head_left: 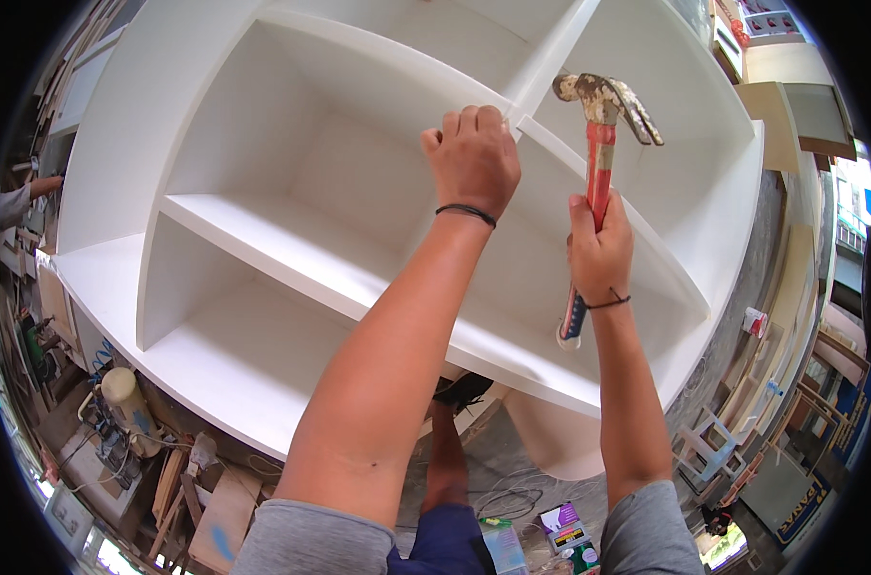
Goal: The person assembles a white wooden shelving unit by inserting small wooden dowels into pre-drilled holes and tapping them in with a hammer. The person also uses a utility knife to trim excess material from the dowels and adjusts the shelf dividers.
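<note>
A claw hammer (600, 158) stands upright in my right hand (602, 244), closed around its red handle below the middle. Its worn, paint-spotted head points up, with the claw toward the right, and the dark grip end shows below my wrist. My left hand (474, 163) is closed in a fist at the front edge of the white shelf unit (263, 244), where an upright divider meets a shelf board. Whatever lies within those curled fingers is hidden from this view. The hammer head is apart from the wood, to the right of my left hand.
An air compressor (121, 398) and wood offcuts (172, 494) lie at the lower left. Boxes (565, 532) sit on the floor by my legs. At the right are a small pale stool (708, 446) and long boards (776, 326). Another person's arm (42, 187) shows at the far left.
</note>
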Demonstrator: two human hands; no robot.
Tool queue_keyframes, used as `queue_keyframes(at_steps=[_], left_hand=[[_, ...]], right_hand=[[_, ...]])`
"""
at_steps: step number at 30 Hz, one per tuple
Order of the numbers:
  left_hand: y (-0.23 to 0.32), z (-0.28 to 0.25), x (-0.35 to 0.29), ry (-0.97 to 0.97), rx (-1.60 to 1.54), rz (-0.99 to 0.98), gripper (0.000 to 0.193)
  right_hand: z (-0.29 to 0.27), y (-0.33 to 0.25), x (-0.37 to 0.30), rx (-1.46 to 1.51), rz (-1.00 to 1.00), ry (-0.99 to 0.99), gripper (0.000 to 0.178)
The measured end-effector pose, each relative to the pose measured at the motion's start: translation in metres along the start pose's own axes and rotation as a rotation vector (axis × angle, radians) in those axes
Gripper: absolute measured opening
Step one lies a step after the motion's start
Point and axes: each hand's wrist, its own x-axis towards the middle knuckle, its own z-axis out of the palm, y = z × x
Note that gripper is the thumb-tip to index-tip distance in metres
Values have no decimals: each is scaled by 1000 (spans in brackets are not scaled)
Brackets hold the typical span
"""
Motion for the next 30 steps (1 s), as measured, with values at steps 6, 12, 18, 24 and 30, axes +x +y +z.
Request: queue_keyframes(at_steps=[6, 12, 18, 24, 30], left_hand=[[6, 6, -1, -140, -98, -124, 9], [-17, 3, 14, -146, -518, -256, 24], [-21, -33, 69, -450, -775, -515, 19], [-12, -54, 105, -742, -1005, -925, 27], [-17, -28, 127, -675, -486, -181, 41]], right_hand=[[-24, 37, 56, -105, -118, 177, 26], [-17, 56, 80, -203, 153, 87, 26], [-10, 71, 75, -224, -5, 115, 20], [-5, 75, 73, -248, -101, 183, 18], [-6, 76, 72, -273, -106, 208, 16]])
